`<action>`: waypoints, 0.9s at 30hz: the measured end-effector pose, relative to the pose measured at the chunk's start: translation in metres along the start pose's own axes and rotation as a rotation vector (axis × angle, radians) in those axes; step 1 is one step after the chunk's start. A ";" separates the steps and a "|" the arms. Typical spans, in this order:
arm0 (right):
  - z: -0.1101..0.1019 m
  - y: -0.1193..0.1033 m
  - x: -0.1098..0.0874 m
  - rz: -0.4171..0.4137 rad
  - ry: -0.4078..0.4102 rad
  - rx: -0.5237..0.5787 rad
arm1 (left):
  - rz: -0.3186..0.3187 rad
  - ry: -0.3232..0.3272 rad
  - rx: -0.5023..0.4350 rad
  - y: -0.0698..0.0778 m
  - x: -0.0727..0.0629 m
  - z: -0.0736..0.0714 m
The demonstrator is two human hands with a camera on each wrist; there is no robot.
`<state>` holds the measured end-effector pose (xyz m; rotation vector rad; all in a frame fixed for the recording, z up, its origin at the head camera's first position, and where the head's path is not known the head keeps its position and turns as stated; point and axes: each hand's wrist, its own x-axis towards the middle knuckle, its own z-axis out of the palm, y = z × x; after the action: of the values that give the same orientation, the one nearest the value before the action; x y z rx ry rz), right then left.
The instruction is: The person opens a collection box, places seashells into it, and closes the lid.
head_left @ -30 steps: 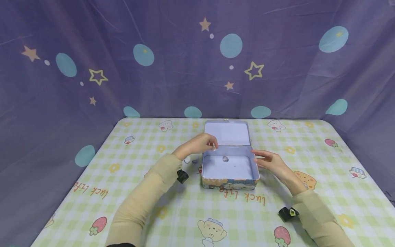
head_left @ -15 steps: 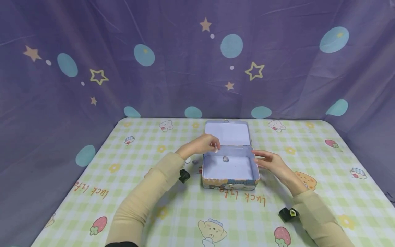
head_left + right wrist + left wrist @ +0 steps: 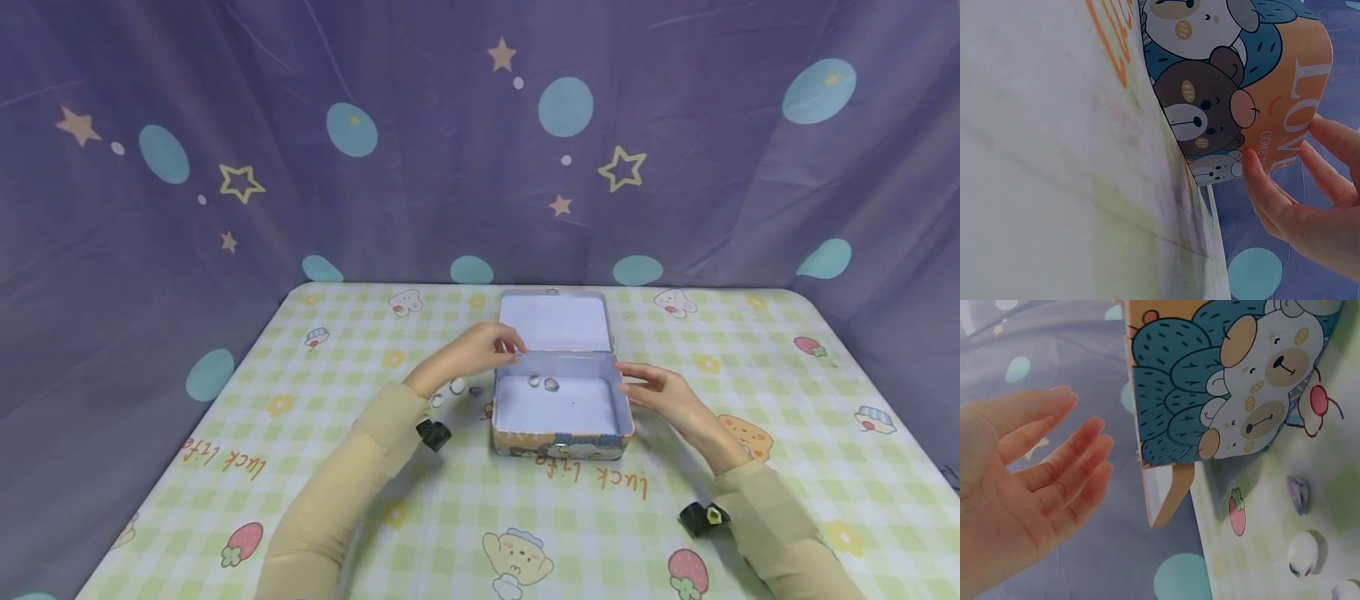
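Observation:
A tin box [image 3: 561, 450] with printed cartoon animals stands on the table, its lid [image 3: 555, 322] tipped back. Inside lie two small shells, a left one [image 3: 534, 381] and a right one [image 3: 552, 384]. My left hand [image 3: 476, 349] hovers at the box's left back corner; in the left wrist view its fingers [image 3: 1085, 440] are loosely bent, with nothing held. With extended fingers, my right hand [image 3: 663, 404] touches the right side of the box, as the right wrist view shows too. On the cloth left of the box lie a white shell [image 3: 457, 386], a darker shell [image 3: 476, 391] and another pale shell [image 3: 437, 401].
A green checked tablecloth [image 3: 420, 508] with printed cartoons covers the table. Behind it hangs a purple curtain [image 3: 450, 200] with stars and blue spots. A dark wrist device sits under each forearm, a left one [image 3: 433, 434] and a right one [image 3: 702, 518].
A shell pinched in my left hand over the box has been let go and now lies inside beside the other. The left hand has drawn back slightly left. My right hand stays put.

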<state>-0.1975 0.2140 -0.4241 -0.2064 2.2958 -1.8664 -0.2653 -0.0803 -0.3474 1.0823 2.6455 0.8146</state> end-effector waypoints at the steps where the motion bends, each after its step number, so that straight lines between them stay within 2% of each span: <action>1: 0.000 0.000 0.000 0.000 0.000 -0.001 | 0.008 0.017 -0.008 0.000 -0.003 -0.001; 7: 0.000 -0.001 0.000 0.001 -0.001 0.002 | 0.037 0.109 -0.074 -0.012 -0.021 -0.004; 12: 0.000 0.000 0.000 0.009 0.002 0.006 | 0.021 0.158 -0.129 -0.022 -0.034 -0.007; 20: 0.000 0.000 0.000 -0.011 -0.004 0.004 | -0.096 0.189 -0.175 -0.034 -0.055 -0.012; 27: 0.000 0.000 -0.001 -0.020 -0.009 0.008 | -0.148 0.216 -0.181 -0.046 -0.072 -0.015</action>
<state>-0.1964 0.2144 -0.4239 -0.2369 2.2882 -1.8805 -0.2461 -0.1635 -0.3631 0.7840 2.7158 1.1717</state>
